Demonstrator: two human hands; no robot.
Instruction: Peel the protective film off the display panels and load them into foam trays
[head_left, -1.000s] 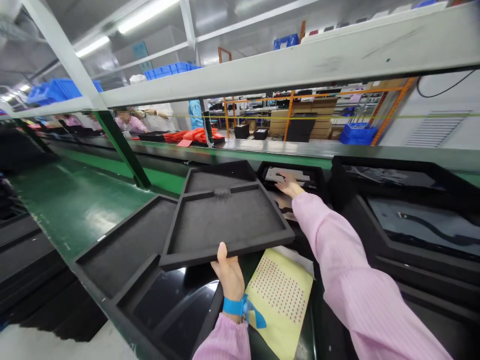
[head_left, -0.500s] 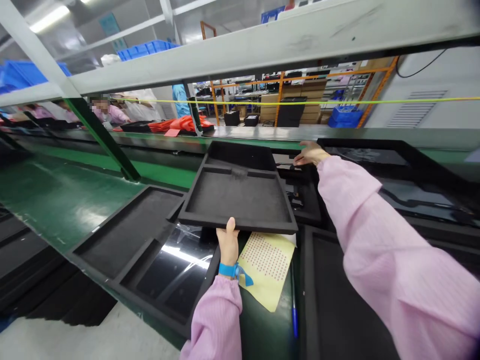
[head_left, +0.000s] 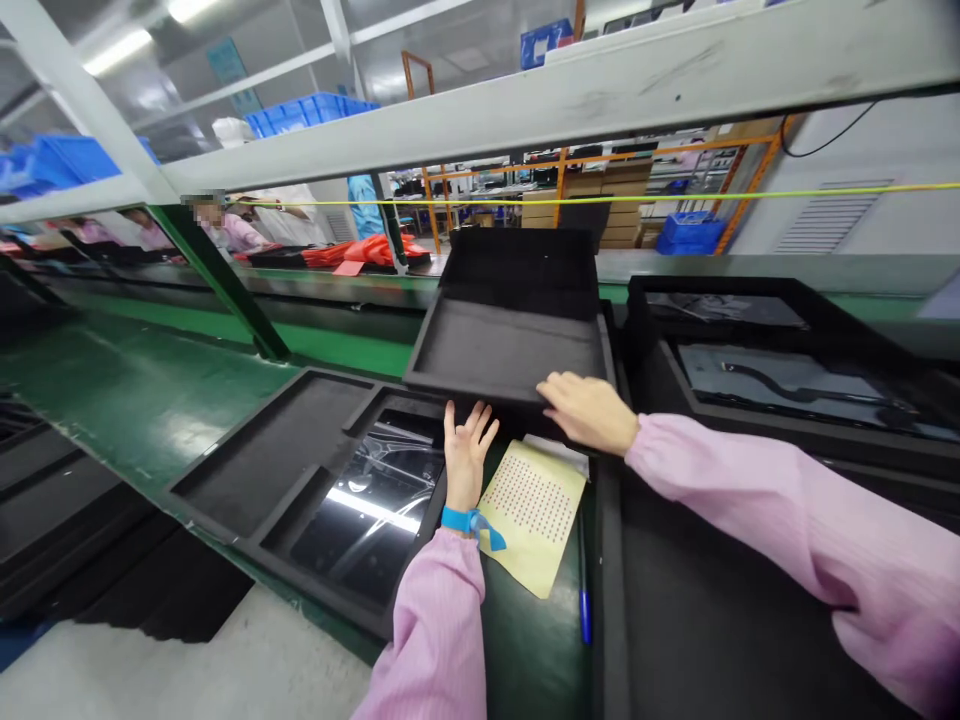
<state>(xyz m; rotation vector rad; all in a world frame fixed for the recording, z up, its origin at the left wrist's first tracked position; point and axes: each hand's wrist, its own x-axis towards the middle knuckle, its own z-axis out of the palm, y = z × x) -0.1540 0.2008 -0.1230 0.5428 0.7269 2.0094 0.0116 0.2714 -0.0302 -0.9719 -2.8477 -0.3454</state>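
A black foam tray [head_left: 510,345] with a shallow recess lies on top of other black trays in front of me. My left hand [head_left: 466,455] is just below its front edge, palm up with fingers spread, holding nothing. My right hand [head_left: 589,408] rests on the tray's front rim near the right corner, its fingers extended along the rim and not wrapped round it. To the left, another black foam tray [head_left: 266,465] holds a glossy dark panel [head_left: 367,500]. Below my hands lie a yellow sheet with rows of small dots [head_left: 529,510] and a blue pen [head_left: 585,610].
At right, black foam trays hold dark panels with a cable [head_left: 787,385]. A grey beam [head_left: 480,125] crosses above the green bench [head_left: 150,360], with a green post [head_left: 217,285] at left. Other people in pink sleeves are at the far left, beside red material [head_left: 367,250].
The foam tray has shifted back and right, covering the tray beneath. My left hand has let go of its front edge. My right hand has come from the far corner to the front rim.
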